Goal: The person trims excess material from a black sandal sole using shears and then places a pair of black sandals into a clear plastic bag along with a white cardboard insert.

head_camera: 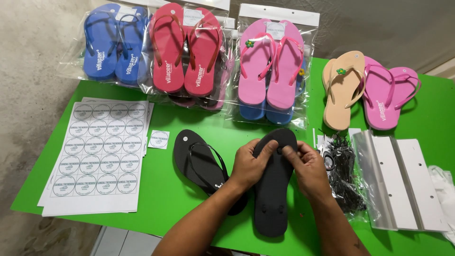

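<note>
Black flip-flop sole is lying underside up on the green table, just right of its strapped mate. Both hands are pinching at its toe hole: left hand gripping the edge, right hand pressing fingertips in. Likely fitting a strap plug; next calls for firm seating.

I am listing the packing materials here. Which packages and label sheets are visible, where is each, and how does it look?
Blue sandal bag: back left, clear plastic.
Red sandal bag: back centre-left, clear plastic.
Pink sandal bag: back centre, clear, white header.
Sticker sheets: left, white, round labels.
Loose sticker: beside sheets, square.
Empty bags: right, clear, white headers.
</note>
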